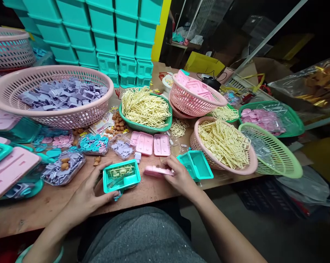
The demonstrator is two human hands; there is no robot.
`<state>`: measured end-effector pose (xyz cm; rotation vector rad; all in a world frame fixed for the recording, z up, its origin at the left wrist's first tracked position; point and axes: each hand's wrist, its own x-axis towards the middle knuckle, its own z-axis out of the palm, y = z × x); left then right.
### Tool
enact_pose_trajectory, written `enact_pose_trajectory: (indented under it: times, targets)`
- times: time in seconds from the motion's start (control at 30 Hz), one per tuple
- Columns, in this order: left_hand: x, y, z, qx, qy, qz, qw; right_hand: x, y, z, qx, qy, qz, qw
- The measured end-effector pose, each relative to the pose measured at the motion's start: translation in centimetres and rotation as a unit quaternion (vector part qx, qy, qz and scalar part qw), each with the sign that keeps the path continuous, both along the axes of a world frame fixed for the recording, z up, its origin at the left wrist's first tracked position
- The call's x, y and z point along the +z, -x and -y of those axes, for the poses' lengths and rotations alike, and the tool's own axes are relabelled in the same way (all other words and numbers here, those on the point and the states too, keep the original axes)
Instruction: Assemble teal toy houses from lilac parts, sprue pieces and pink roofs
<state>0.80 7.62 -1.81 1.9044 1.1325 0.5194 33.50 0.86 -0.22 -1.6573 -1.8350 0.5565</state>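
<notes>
My left hand (95, 195) grips a small turquoise plastic box (121, 188) by its left side and near edge. The box faces up with its top uncovered, and cream-coloured plastic parts (122, 171) lie inside it. In my right hand (179, 177) is a pink plastic lid (157, 171), pinched at its right end and held just right of the box. Its outline is slightly blurred. Two more pink lids (144, 143) lie on the table beyond my hands. Beside my right hand rests a turquoise box (201, 165).
Pink baskets hold purple parts (63, 95), pink parts (194, 87) and cream frames (225, 144). A green tray (123, 118) is heaped with more cream frames. Stacked turquoise boxes (99, 22) rise at the back left. Small clear trays (63, 179) stand left. The table edge (143, 204) runs close to my lap.
</notes>
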Motion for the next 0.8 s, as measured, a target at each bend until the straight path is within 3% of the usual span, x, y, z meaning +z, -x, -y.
enact_pose_trajectory:
  times: [0.17, 0.3, 0.4, 0.5, 0.6, 0.7, 0.8]
  targets:
    - [0.2, 0.2, 0.3, -0.001, -0.040, 0.014, 0.999, 1.3, 1.5, 0.5, 0.033, -0.129, -0.063, 0.989]
    - [3.6, -1.9, 1.4, 0.046, -0.147, 0.100, 0.983, 2.8, 5.6, -0.4, -0.010, -0.192, -0.177, 0.965]
    - [6.5, -4.2, 1.1, -0.037, -0.101, 0.200, 0.974, 4.6, 8.4, -2.2, 0.047, -0.210, -0.201, 0.956]
    - [7.8, -5.0, -0.6, -0.020, -0.225, 0.213, 0.951, 6.3, 8.9, -4.1, 0.127, -0.183, -0.209, 0.952]
    - [7.2, -4.6, -1.8, 0.007, -0.343, 0.080, 0.936, 7.5, 7.5, -5.2, 0.186, -0.089, -0.190, 0.960]
    - [6.2, -4.6, -1.5, -0.027, -0.363, -0.030, 0.931, 7.6, 6.6, -5.6, 0.226, -0.014, -0.080, 0.971]
    - [5.8, -4.1, -0.7, -0.051, -0.349, -0.021, 0.935, 6.6, 6.5, -5.9, 0.248, 0.000, -0.008, 0.969]
